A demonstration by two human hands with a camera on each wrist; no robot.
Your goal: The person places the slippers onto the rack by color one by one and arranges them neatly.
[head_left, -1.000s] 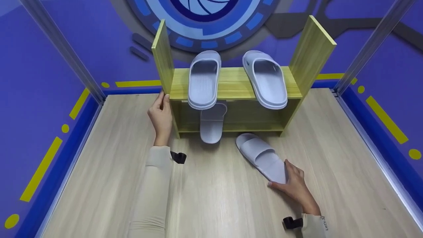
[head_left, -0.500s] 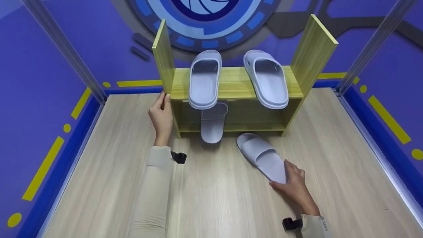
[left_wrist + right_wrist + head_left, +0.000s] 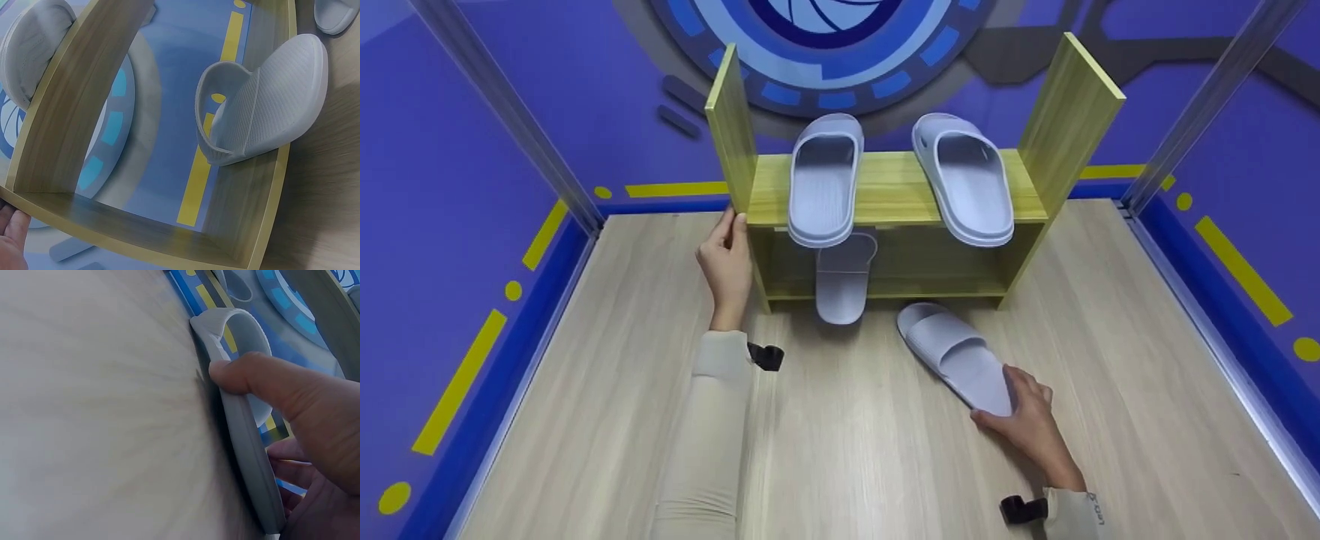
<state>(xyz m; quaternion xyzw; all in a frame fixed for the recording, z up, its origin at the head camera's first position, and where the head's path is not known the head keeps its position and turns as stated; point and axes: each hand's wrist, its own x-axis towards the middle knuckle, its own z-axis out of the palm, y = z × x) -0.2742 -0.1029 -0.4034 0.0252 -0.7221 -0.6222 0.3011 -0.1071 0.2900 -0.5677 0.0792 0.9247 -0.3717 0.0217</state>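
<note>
A two-tier wooden shoe rack (image 3: 877, 172) stands against the back wall. My left hand (image 3: 725, 259) holds its left side panel near the upper shelf's front corner; in the left wrist view only some fingers (image 3: 12, 233) show. My right hand (image 3: 1027, 420) grips a light grey slipper (image 3: 941, 337) by its heel end. This slipper lies slantwise before the rack, toe toward it; the right wrist view shows the thumb (image 3: 253, 377) along one side of its sole. A matching slipper (image 3: 841, 296) is on the lower shelf's left part, heel jutting out over the front.
Two closed-toe grey slippers, the left one (image 3: 823, 195) and the right one (image 3: 967, 187), rest apart on the upper shelf, heels past its front edge. Blue printed walls (image 3: 457, 150) border the wood-grain floor (image 3: 840, 450) at the back and both sides.
</note>
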